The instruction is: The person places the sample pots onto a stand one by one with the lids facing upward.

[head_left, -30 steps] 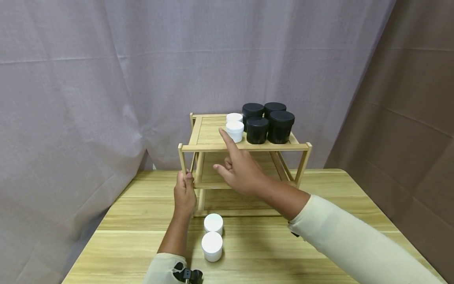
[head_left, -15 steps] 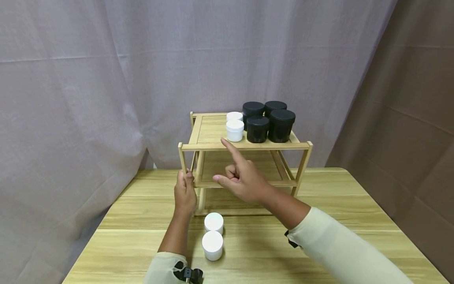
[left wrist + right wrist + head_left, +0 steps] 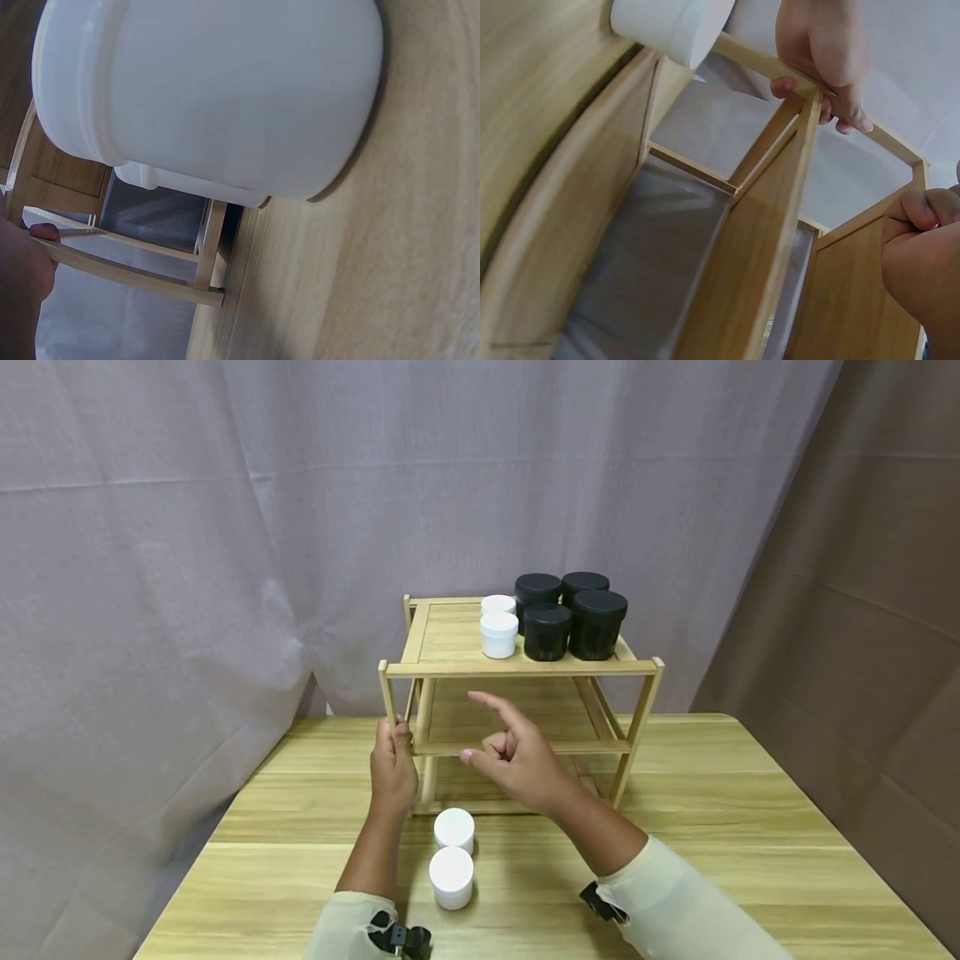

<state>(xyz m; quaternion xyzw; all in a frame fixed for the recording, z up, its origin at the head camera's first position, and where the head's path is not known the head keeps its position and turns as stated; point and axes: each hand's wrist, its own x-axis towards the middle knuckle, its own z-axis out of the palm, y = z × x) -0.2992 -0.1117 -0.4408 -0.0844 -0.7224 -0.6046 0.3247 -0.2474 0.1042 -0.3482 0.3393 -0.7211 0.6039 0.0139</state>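
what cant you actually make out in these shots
- Back white jar, head view: mostly hidden behind the front white jar.
- Rear black jars, head view: lower parts hidden by the front black jars.
- Left hand, left wrist view: cut off by the frame edge; a white jar fills the picture.
- Right hand, right wrist view: only curled knuckles at the edge.

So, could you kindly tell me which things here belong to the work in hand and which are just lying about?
In hand:
- two-tier wooden rack, post gripped by left hand
- small white lidded jars
- right hand, empty

Lying about:
- black round jars
- grey curtain
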